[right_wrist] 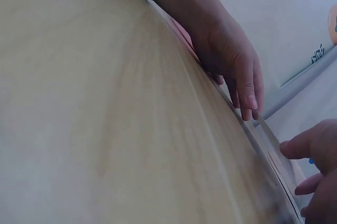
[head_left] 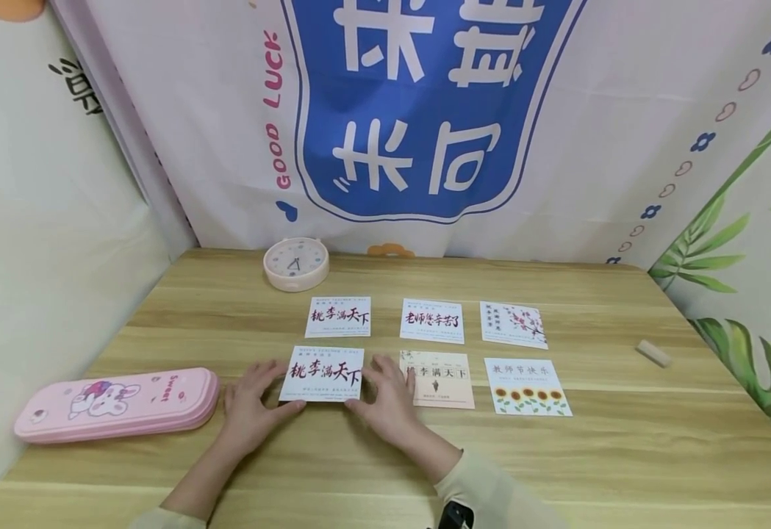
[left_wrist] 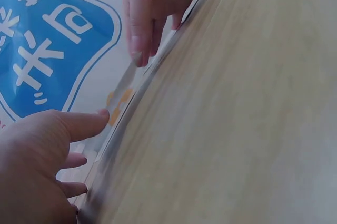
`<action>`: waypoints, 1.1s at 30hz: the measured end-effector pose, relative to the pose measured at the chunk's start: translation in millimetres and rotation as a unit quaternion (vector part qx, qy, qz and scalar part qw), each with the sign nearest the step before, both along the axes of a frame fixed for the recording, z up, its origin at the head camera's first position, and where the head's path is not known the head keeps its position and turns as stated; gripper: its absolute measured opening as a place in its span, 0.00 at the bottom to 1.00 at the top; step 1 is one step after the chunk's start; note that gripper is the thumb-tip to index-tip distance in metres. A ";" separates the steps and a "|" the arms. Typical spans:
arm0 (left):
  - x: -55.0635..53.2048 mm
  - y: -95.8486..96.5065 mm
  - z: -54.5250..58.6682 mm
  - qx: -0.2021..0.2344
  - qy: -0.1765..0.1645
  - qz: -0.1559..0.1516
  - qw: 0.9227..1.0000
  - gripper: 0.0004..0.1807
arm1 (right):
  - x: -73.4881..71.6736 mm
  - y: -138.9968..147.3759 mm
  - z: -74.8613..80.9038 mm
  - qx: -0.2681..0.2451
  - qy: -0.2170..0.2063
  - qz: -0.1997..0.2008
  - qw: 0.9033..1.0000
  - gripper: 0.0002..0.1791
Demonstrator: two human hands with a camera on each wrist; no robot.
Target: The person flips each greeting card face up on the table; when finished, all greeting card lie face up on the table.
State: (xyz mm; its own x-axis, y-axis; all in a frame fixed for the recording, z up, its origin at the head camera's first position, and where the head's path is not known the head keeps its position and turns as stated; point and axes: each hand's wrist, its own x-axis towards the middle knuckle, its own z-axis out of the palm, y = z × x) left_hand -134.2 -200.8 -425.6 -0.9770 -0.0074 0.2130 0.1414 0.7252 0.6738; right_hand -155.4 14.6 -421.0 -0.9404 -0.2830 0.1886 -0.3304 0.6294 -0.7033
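Note:
A white greeting card [head_left: 322, 373] with dark red Chinese lettering is held between my two hands at the front left of the card group. My left hand [head_left: 256, 408] pinches its left side, thumb at the near corner. On the opposite side, my right hand [head_left: 388, 400] grips the edge and partly covers a cream card [head_left: 441, 382] beside it. In the left wrist view the left hand [left_wrist: 37, 150] faces the right hand [left_wrist: 163, 2] across the card, which is seen nearly edge-on. The right wrist view shows the right hand [right_wrist: 321, 155] only in part.
Behind lie a matching red-lettered card [head_left: 337, 317], another lettered card [head_left: 433, 321] and a blossom card [head_left: 514, 323]. A sunflower card [head_left: 528, 387] is to the right, near an eraser-like block [head_left: 653, 353]. A pink pencil case [head_left: 117, 404] and a round clock [head_left: 296, 264] stand left.

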 end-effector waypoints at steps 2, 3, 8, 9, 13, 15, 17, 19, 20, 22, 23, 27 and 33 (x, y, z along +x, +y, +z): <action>0.1 -0.1 -0.3 -0.020 -0.006 0.001 1.000 0.33 | 0.0 -0.2 -0.9 0.016 -0.001 0.002 1.000 0.30; 0.1 -0.1 -0.7 -0.029 -0.007 0.002 1.000 0.33 | 0.1 -0.3 -1.3 0.023 -0.002 0.004 1.000 0.30; -1.2 1.5 -3.2 -0.078 0.002 0.002 0.997 0.32 | -1.0 0.6 -4.3 0.043 0.002 0.004 0.999 0.29; -1.2 2.0 -3.5 -0.084 0.004 0.002 0.996 0.32 | -1.1 0.7 -4.7 0.043 0.004 0.004 0.999 0.28; -0.3 4.0 -3.4 -0.090 0.010 0.001 0.996 0.32 | -0.1 1.2 -4.6 0.037 0.006 -0.001 0.999 0.28; 0.4 4.8 -3.0 -0.086 0.012 0.002 0.996 0.32 | 0.5 1.0 -4.8 0.033 0.005 -0.002 0.999 0.28; 0.6 5.2 -2.9 -0.086 0.011 0.004 0.996 0.32 | 1.3 0.5 -4.9 0.032 0.003 -0.002 0.999 0.29; 0.5 5.4 -3.2 -0.086 0.009 0.007 0.996 0.31 | 2.0 0.1 -5.2 0.032 0.001 -0.002 0.999 0.29; 0.4 5.3 -3.5 -0.086 0.009 0.008 0.996 0.31 | 2.1 -0.1 -5.5 0.032 0.001 -0.001 0.999 0.30; 0.1 5.3 -4.1 -0.087 0.008 0.009 0.996 0.31 | 2.3 -0.3 -5.8 0.032 0.002 -0.001 0.999 0.30; 0.0 5.2 -4.3 -0.087 0.009 0.009 0.996 0.31 | 2.2 -0.3 -6.0 0.032 0.002 -0.002 0.999 0.30; -0.3 5.1 -5.1 -0.087 0.012 0.010 0.996 0.31 | 1.8 -0.1 -6.0 0.025 0.002 -0.001 1.000 0.29; 0.2 5.0 -5.5 -0.086 0.015 0.009 0.996 0.31 | 2.4 0.0 -5.9 0.025 0.003 -0.001 1.000 0.28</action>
State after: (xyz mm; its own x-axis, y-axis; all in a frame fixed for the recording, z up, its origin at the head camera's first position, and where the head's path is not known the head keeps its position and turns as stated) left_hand -134.0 -195.8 -431.1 -0.9703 0.0140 0.2413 0.1453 0.8318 0.5358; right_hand -153.0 14.6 -426.9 -0.9398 -0.2907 0.1797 -0.3334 0.6644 -0.6689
